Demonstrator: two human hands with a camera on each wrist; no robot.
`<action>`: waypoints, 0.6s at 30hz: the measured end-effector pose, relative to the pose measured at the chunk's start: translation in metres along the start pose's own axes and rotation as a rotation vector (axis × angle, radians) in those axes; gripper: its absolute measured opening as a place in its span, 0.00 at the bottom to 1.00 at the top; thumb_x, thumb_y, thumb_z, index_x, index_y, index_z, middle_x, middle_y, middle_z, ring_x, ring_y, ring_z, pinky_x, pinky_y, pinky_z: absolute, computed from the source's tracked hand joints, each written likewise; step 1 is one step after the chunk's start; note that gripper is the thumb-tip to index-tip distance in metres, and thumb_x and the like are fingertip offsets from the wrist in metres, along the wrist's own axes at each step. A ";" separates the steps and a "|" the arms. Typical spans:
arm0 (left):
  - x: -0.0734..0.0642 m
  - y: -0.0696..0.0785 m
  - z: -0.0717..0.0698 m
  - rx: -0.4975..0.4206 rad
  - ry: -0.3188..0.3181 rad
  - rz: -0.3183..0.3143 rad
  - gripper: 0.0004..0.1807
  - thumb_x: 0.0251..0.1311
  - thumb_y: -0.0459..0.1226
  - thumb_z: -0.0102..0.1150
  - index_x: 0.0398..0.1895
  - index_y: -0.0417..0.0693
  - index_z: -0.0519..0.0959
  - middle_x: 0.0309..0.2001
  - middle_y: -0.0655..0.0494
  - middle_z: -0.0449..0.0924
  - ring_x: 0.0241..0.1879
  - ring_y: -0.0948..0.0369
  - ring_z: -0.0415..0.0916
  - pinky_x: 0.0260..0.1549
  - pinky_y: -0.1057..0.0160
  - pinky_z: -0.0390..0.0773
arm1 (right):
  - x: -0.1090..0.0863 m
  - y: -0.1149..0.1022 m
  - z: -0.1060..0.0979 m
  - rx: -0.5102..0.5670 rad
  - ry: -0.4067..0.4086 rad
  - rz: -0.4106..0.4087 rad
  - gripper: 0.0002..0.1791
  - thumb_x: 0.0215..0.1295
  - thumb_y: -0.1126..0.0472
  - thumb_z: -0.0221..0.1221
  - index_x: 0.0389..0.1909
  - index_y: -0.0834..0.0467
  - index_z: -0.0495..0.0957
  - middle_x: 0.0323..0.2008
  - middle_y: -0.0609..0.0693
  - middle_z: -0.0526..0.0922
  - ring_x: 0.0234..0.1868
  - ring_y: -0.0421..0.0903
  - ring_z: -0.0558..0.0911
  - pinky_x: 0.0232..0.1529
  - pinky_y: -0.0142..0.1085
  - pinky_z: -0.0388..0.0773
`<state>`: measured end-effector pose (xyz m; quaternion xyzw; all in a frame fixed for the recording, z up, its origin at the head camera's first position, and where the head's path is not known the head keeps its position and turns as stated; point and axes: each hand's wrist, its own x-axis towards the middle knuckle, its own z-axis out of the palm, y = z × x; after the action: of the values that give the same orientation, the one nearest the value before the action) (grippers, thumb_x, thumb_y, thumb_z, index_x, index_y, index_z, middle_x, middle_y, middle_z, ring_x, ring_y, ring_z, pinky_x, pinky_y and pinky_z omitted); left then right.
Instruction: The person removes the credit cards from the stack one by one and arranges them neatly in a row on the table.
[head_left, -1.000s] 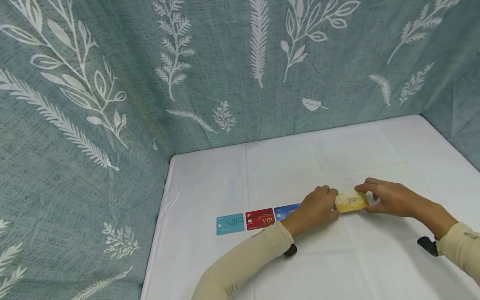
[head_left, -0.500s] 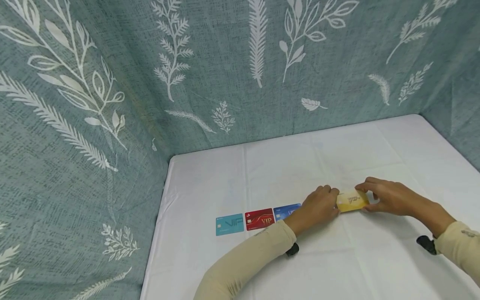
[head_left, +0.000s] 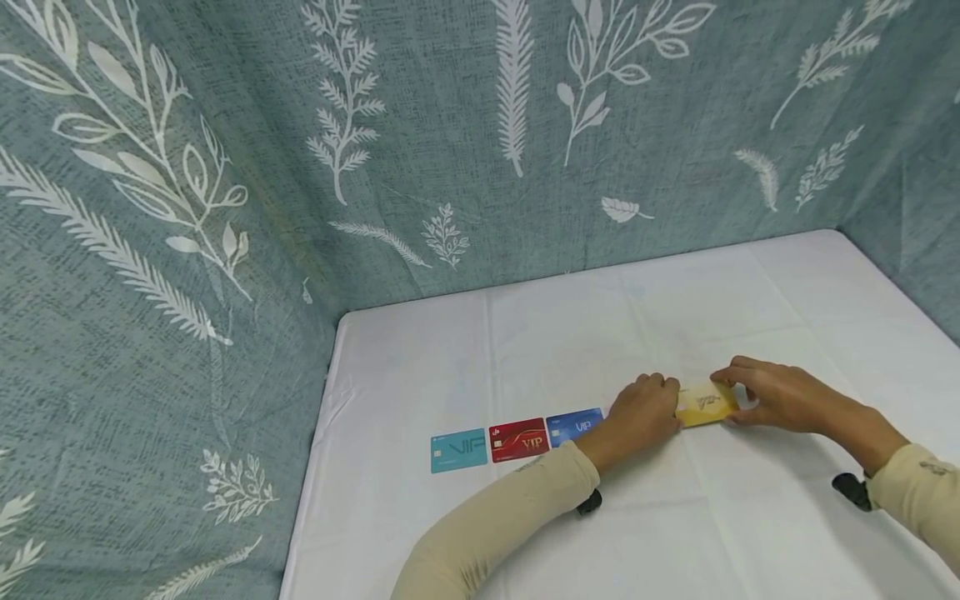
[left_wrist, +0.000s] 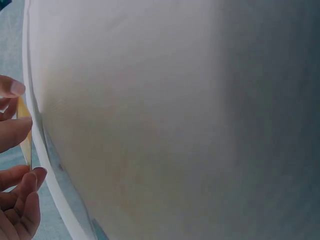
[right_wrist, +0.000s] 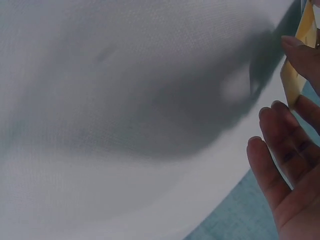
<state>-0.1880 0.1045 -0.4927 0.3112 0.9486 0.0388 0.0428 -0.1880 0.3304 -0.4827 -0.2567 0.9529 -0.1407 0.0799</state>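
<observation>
In the head view, a yellow card (head_left: 705, 406) with a small printed emblem is held between both hands, close over the white table. My right hand (head_left: 787, 397) pinches its right end, thumb at the lower corner and a finger at the upper one. At the card's left end, my left hand (head_left: 640, 418) grips with bent fingers, its fingertips partly hidden. The left wrist view catches the same yellow card (left_wrist: 25, 142) edge-on between fingertips. In the right wrist view, thumb and finger of my right hand (right_wrist: 295, 160) pinch the card, the other fingers extended.
Left of the hands, a teal VIP card (head_left: 459, 451), a red VIP card (head_left: 519, 440) and a blue VIP card (head_left: 573, 424) lie in a row on the white table (head_left: 420, 367). A green leaf-patterned curtain (head_left: 465, 125) hangs behind and beside it.
My left hand has shifted slightly right, uncovering more of the blue card. The yellow card has tilted a little, while the right hand has barely moved.
</observation>
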 end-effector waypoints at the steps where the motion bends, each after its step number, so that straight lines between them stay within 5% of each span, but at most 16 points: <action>1: 0.000 0.001 0.000 -0.001 -0.001 -0.001 0.22 0.62 0.51 0.67 0.54 0.51 0.77 0.42 0.62 0.78 0.37 0.68 0.71 0.36 0.73 0.72 | 0.000 0.000 0.001 0.000 0.003 -0.001 0.31 0.48 0.53 0.77 0.54 0.60 0.81 0.37 0.40 0.78 0.33 0.34 0.75 0.31 0.30 0.76; 18: 0.000 0.003 0.003 0.013 0.030 0.015 0.21 0.62 0.47 0.68 0.54 0.50 0.78 0.42 0.61 0.79 0.36 0.67 0.70 0.36 0.73 0.72 | -0.001 0.003 0.010 -0.016 0.053 -0.005 0.27 0.50 0.55 0.76 0.51 0.60 0.82 0.35 0.39 0.78 0.32 0.34 0.75 0.30 0.29 0.75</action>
<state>-0.1861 0.1070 -0.4957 0.3180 0.9470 0.0374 0.0263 -0.1864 0.3315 -0.4933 -0.2559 0.9551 -0.1399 0.0520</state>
